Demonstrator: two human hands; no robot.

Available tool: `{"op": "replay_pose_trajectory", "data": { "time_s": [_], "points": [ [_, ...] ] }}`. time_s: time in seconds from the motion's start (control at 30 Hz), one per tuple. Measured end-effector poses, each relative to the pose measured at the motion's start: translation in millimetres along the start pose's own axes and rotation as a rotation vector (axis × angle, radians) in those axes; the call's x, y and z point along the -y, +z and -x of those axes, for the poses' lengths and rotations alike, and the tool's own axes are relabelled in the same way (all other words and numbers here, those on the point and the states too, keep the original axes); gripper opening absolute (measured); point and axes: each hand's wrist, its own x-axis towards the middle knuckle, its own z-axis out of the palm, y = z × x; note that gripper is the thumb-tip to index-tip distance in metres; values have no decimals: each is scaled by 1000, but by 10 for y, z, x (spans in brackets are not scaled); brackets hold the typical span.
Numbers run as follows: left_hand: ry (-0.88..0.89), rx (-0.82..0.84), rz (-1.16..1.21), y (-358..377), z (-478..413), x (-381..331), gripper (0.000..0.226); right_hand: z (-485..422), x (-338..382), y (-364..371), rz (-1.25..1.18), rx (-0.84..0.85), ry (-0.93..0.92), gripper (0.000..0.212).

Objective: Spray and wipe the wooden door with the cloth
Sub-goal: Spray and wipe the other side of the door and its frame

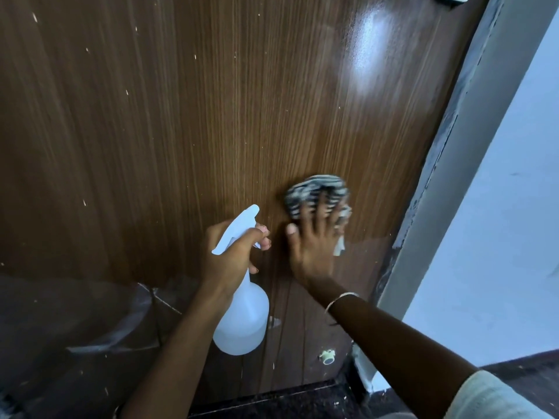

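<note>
1. The wooden door (196,116) fills most of the frame, its grain running top to bottom, with a glare patch at upper right.
2. The striped cloth (314,189) sits bunched against the door at centre right, blurred.
3. The right hand (314,240) presses the cloth flat with its fingers spread and straight; a thin bangle (340,299) circles the wrist.
4. The left hand (236,255), just left of it, is curled around the neck of a white spray bottle (242,322). The bottle's long axis is near vertical, body down, nozzle aimed to the upper right at the door.
5. A grey door frame (453,176) and a pale wall (514,207) border the right side. A small pale round fitting (327,356) sits low on the door above the dark floor (272,400).
</note>
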Motion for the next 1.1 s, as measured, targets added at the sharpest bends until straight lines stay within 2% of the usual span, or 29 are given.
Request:
{"op": "replay_pose_trajectory", "data": {
  "time_s": [0.07,0.13,0.23,0.33,0.37,0.43,0.5,0.57,0.7,0.8,0.83,0.93,1.0,1.03,1.1],
  "points": [
    [21,-43,-11,15,28,-42,7,214,175,187,46,140,-321,57],
    [3,-41,5,29,48,-33,12,262,126,203,90,213,-587,50],
    [9,1,3,31,58,-13,22,145,-371,89,186,172,-726,45],
    [45,7,-15,41,-9,57,4,93,-838,-117,266,137,-613,48],
    [48,14,-5,44,-16,81,16,102,-1018,-190,281,122,-534,48],
    [29,21,16,40,-11,150,33,176,-1405,-322,261,110,-287,49],
    [28,-5,16,17,14,200,30,330,-1594,-375,162,76,27,55],
    [-1,-2,21,-8,31,250,29,496,-1539,-278,55,78,221,59],
    [-79,37,30,-39,43,340,20,489,-1149,-151,-41,-12,282,59],
    [-49,29,41,-21,35,362,47,501,-820,-42,-22,27,152,56],
    [-44,22,48,-10,36,354,44,520,-635,29,-19,45,68,54],
    [-26,-46,24,8,69,353,5,605,-67,287,9,132,-359,51],
    [-62,-102,19,20,120,342,10,520,125,344,60,183,-644,49],
    [-75,-113,16,8,127,363,13,441,121,325,62,188,-721,49],
    [-39,-98,-23,-8,125,346,10,409,-96,229,105,154,-719,52]
  ]
}}
